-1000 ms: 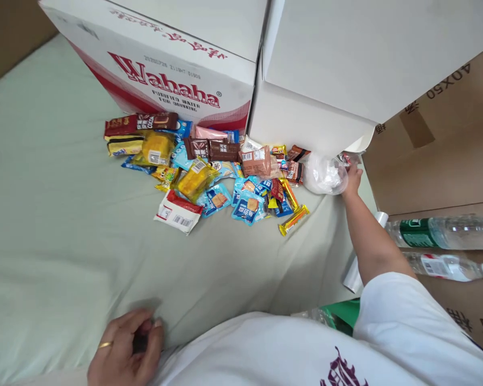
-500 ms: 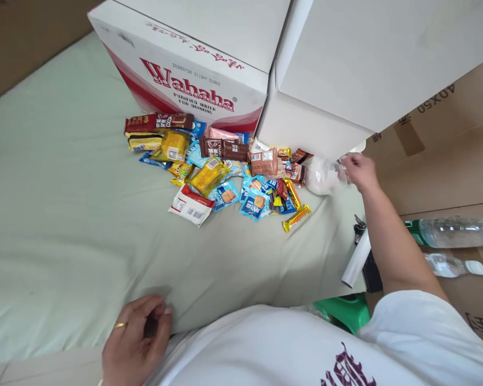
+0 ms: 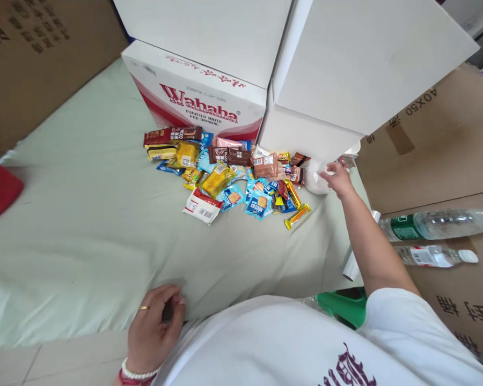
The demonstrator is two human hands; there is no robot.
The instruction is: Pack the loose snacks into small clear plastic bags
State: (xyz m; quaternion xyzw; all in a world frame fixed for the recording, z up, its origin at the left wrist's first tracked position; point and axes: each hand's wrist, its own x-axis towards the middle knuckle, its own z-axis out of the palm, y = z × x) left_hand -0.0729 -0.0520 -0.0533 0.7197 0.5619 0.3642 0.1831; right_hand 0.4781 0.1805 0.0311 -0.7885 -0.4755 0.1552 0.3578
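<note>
My right hand point(image 3: 338, 178) reaches out at the far right, its fingers pinched at the whitish, see-through plastic bag bundle point(image 3: 316, 176). That bundle lies beside a spread of wrapped snacks. Nearer my body, my left hand point(image 3: 156, 327) rests by the near edge of the green sheet point(image 3: 116, 246), fingers curled loosely toward the thumb and nothing visible in them. Among the snacks are a yellow packet point(image 3: 217, 179), a white-and-red packet point(image 3: 202, 206), blue packets point(image 3: 258, 205), a brown cocoa packet point(image 3: 239, 156) and a yellow bar point(image 3: 297, 216).
A Wahaha water carton point(image 3: 201, 110) and a white box point(image 3: 306, 131) stand behind the snacks. On the right lie a white tube point(image 3: 351, 267) and two plastic bottles point(image 3: 446, 224). Something red point(image 3: 0, 190) shows at left, a green stool point(image 3: 342, 306) below.
My right hand has shifted left, closer to the bulk of the plastic bundle. The camera view has moved; my left hand keeps its curled pose, and the snacks lie as before.
</note>
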